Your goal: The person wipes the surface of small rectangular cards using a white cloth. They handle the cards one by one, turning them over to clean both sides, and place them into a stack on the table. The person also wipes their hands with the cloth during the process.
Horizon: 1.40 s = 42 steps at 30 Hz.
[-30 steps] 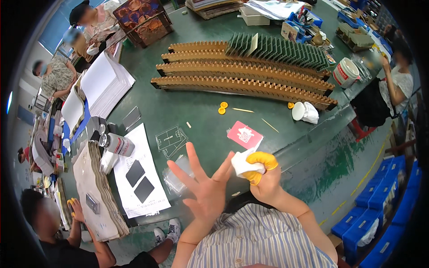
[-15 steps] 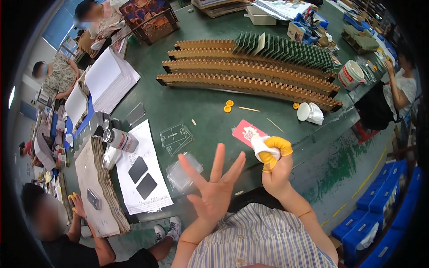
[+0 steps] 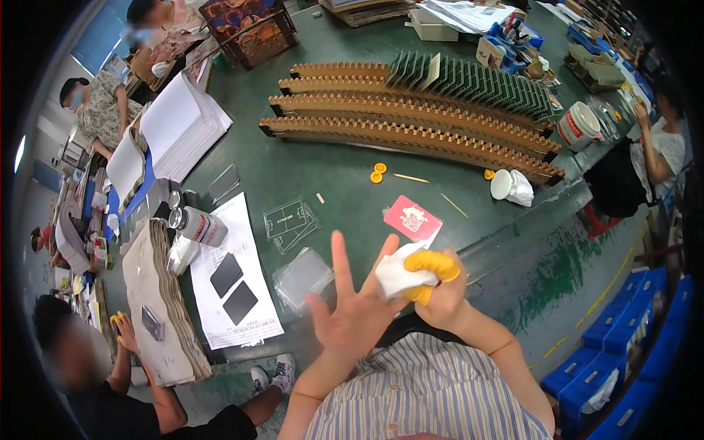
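My left hand (image 3: 356,315) is held up over the table's front edge with its fingers spread. Yellow finger cots (image 3: 434,264) cover fingertips of my right hand (image 3: 442,299), which grips a bunched white cloth (image 3: 396,273). That cloth presses against the fingers on the right side of my left hand and partly hides them. Just beyond lies a pink card (image 3: 412,217) with a white printed pattern. Left of my hands are a stack of clear film sheets (image 3: 303,277) and thin clear plates with white outlines (image 3: 290,224).
Brown slotted racks (image 3: 411,121) span the far side, one bearing green panels (image 3: 469,84). Two dark cards (image 3: 240,303) rest on a white paper (image 3: 258,323), beside a bottle (image 3: 202,228). Loose yellow finger cots (image 3: 378,173), wooden sticks (image 3: 411,177) and a white-lidded cloth bundle (image 3: 511,188) lie beyond. Co-workers sit nearby.
My right hand has moved left with the white cloth, away from the pink card and onto my left hand's fingers. The pink card now shows more fully.
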Available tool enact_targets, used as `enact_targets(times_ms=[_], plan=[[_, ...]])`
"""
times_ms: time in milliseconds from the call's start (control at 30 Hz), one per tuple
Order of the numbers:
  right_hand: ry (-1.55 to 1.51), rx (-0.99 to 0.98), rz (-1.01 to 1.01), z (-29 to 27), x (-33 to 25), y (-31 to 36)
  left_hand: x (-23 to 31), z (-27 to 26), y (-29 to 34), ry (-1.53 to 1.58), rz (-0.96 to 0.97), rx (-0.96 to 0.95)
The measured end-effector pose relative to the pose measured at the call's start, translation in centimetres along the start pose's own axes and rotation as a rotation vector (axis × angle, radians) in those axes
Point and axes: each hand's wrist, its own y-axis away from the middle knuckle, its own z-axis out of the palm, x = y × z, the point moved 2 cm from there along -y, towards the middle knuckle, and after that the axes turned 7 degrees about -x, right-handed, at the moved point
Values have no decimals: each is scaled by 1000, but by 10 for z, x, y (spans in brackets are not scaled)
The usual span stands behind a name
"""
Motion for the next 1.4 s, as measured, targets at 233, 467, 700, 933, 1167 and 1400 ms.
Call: enact_targets(times_ms=[233, 467, 700, 933, 1167, 1400], plan=[[67, 131, -93, -14, 6, -7, -9, -9, 4, 383, -101, -85], [49, -44, -124, -9, 9, -9, -20, -9, 13, 632, -125, 2], [-146, -92, 12, 12, 5, 0, -16, -3, 6, 683, -29, 154], [-130, -43, 32, 6, 3, -16, -20, -6, 12, 521, -68, 115], [-303, -155, 101, 7, 2, 3, -13, -5, 7, 341, -56, 157], [-366, 368, 437, -34, 61, 22, 10, -18, 16, -55, 66, 134]])
